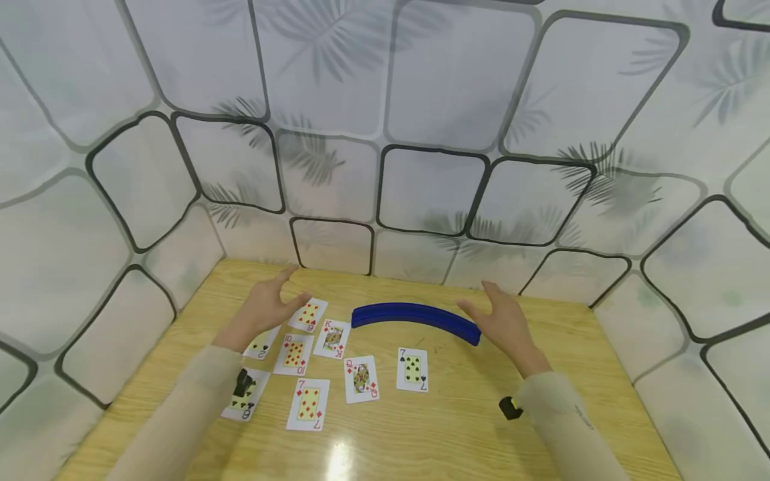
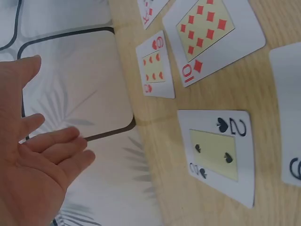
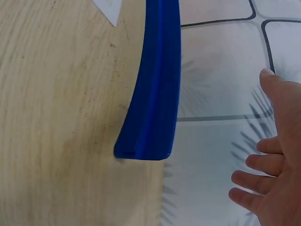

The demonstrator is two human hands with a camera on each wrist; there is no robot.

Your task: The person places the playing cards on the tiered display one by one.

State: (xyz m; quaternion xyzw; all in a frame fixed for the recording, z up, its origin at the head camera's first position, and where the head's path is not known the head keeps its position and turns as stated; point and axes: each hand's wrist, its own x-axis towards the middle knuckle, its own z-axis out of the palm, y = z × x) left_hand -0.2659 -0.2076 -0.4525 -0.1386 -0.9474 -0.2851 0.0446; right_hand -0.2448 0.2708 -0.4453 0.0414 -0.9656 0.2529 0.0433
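Head view: the left hand (image 1: 265, 307) is hovering released, fingers spread, near the 6 of hearts (image 1: 309, 315); the right hand (image 1: 505, 324) is hovering, likewise released, just beside the right end of a blue curved rack (image 1: 409, 312). Other face-up cards are reading 7 of spades (image 1: 412, 369), Q of diamonds (image 1: 361, 379), 7 of diamonds (image 1: 308, 404), 10 of diamonds (image 1: 294, 354) and a red K (image 1: 332, 339). The wooden table (image 1: 445, 434) is meeting the patterned wall (image 1: 433, 190) at its far edge; room is stretching between the 7 of spades and the right sleeve (image 1: 559, 407).

Left wrist view: the 2 of spades (image 2: 214, 153) is lying near the table edge, left fingers relaxing apart from it.

Right wrist view: the rack's end is showing squarely cut, a gap separating it from the right fingers.
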